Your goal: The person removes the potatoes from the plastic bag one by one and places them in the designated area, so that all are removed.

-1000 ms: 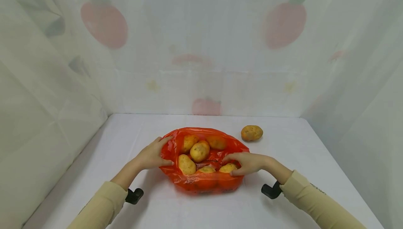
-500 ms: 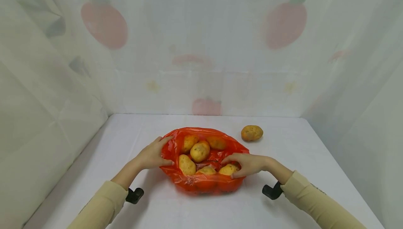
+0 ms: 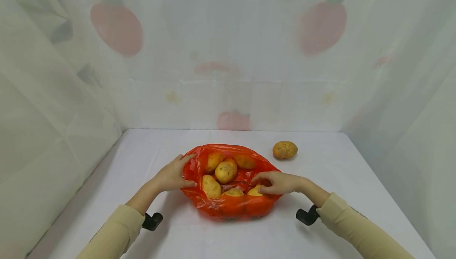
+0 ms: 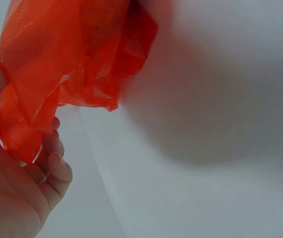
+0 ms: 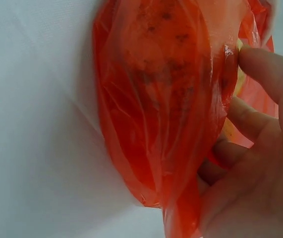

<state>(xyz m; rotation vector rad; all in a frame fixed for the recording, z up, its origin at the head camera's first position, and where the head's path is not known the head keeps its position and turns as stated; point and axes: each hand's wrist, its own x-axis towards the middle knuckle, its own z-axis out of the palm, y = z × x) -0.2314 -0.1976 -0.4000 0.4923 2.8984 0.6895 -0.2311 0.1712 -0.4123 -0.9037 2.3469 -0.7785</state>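
Note:
A thin red plastic bag (image 3: 235, 207) lies with its mouth spread wide, several yellow potatoes (image 3: 226, 171) inside it. My left hand (image 3: 172, 176) holds the bag's left side, index finger and thumb at the rim; in the left wrist view, crumpled film hangs between palm and curled fingers (image 4: 59, 171). At the right side, my right hand (image 3: 281, 182) reaches into the mouth with bent fingers, thumb over a front potato (image 3: 254, 191). In the right wrist view, its fingers go behind the bag's edge (image 5: 161, 109), hiding their tips, and the thumb (image 5: 260, 64) meets the rim.
A single potato (image 3: 285, 150) lies on the white tabletop (image 3: 156, 140) behind and right of the bag. Pale fabric walls (image 3: 228, 53) printed with faint red fruit enclose the back and sides. A black wrist mount (image 3: 308, 214) juts from the right forearm, another (image 3: 152, 221) from the left.
My right thumb has shifted from the bag's front rim back onto the potato beside it, and the rim there has slid slightly. The left hand has stayed put.

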